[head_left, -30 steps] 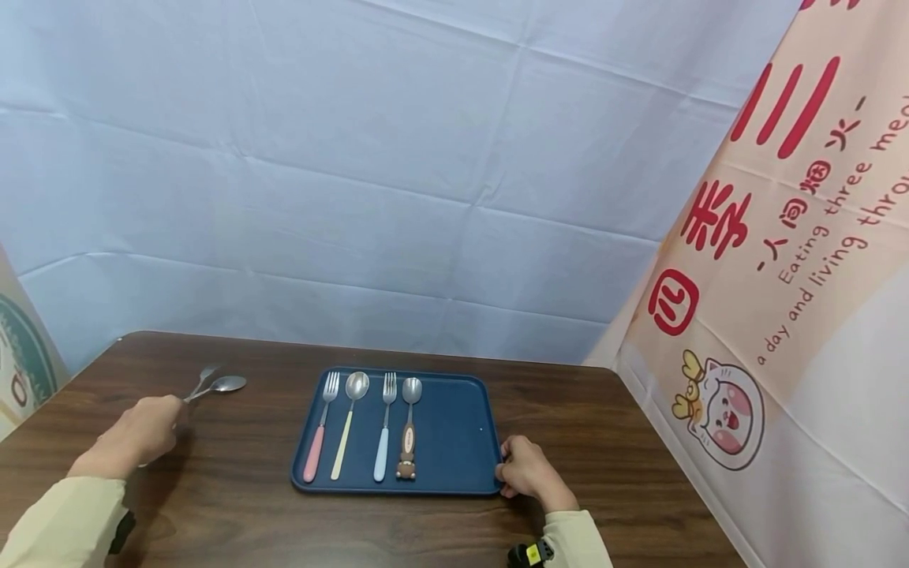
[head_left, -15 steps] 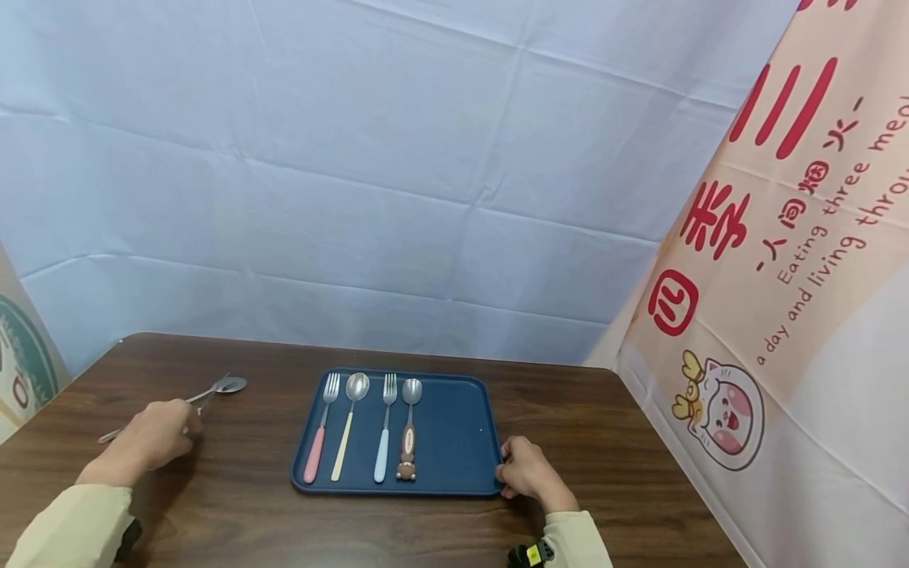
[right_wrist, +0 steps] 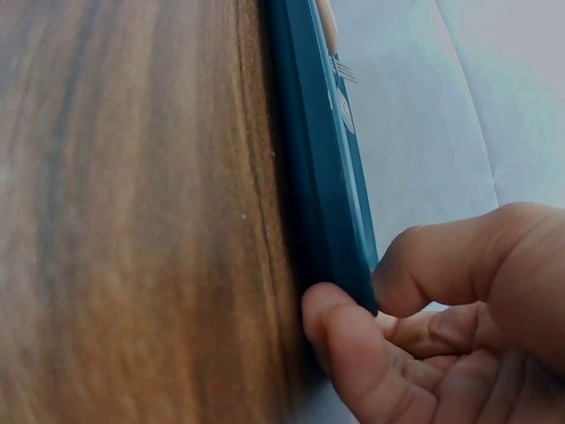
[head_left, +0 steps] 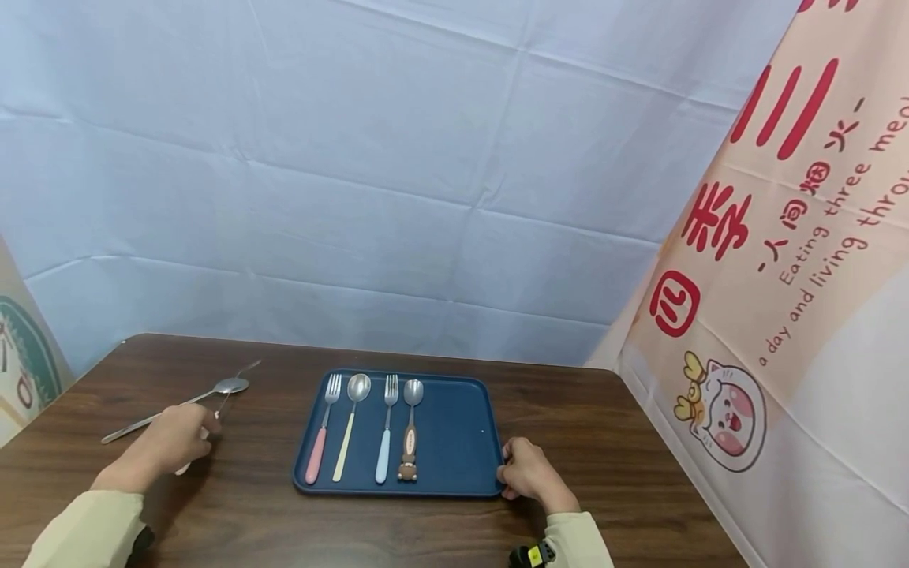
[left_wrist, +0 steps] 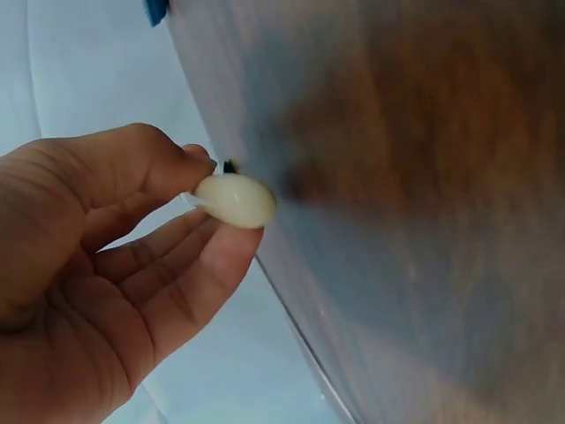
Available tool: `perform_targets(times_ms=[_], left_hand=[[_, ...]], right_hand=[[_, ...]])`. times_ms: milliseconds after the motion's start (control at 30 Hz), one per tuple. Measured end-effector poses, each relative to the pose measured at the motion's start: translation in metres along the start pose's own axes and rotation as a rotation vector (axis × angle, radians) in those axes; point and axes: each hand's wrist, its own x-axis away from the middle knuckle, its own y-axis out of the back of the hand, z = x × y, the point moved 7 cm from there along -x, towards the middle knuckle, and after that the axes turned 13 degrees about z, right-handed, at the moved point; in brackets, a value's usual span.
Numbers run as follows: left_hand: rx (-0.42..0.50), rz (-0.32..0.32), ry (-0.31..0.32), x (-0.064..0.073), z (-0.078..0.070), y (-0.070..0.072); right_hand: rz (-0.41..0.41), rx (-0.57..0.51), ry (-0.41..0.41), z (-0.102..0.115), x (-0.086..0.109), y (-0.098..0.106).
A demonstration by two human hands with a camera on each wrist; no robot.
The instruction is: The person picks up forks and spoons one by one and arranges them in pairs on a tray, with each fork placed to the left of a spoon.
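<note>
My left hand pinches a white-handled fork above the left of the table; its slim metal head, small and seen nearly edge-on, points away to the right. In the left wrist view the rounded cream-white handle end sits between thumb and fingers. Beneath lies a metal spoon, partly behind the hand. At the near right corner of the blue tray, my right hand grips the rim. The right wrist view shows thumb above and fingers below the tray edge.
On the tray, left to right, lie a pink-handled fork, a yellow-handled spoon, a light-blue-handled fork and a brown bear-handled spoon. The brown table meets a pale cloth backdrop behind and a printed banner right.
My left hand has moved right with the fork, clearing more of the spoon's handle on the table. The right hand and tray have stayed put.
</note>
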Motion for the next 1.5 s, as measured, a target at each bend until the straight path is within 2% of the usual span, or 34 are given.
perform_targets(times_ms=[233, 533, 867, 1100, 1267, 1500], left_hand=[[0.052, 0.015, -0.008, -0.004, -0.008, -0.008], [0.141, 0.013, -0.011, -0.005, -0.029, -0.012], [0.179, 0.032, -0.010, -0.011, -0.041, -0.020], [0.141, 0.006, -0.074, -0.016, -0.047, -0.020], [0.130, -0.017, -0.098, -0.019, -0.052, -0.019], [0.214, -0.005, -0.107, -0.023, -0.062, -0.021]], right_hand=[[0.005, -0.011, 0.006, 0.000, 0.000, -0.001], [0.000, -0.014, 0.003, -0.001, 0.000, 0.000], [-0.002, -0.011, 0.001, -0.002, -0.001, 0.000], [0.004, -0.007, -0.001, -0.002, -0.001, 0.000], [0.003, -0.014, 0.005, -0.002, -0.002, -0.001], [-0.002, -0.026, 0.025, -0.001, -0.001, 0.000]])
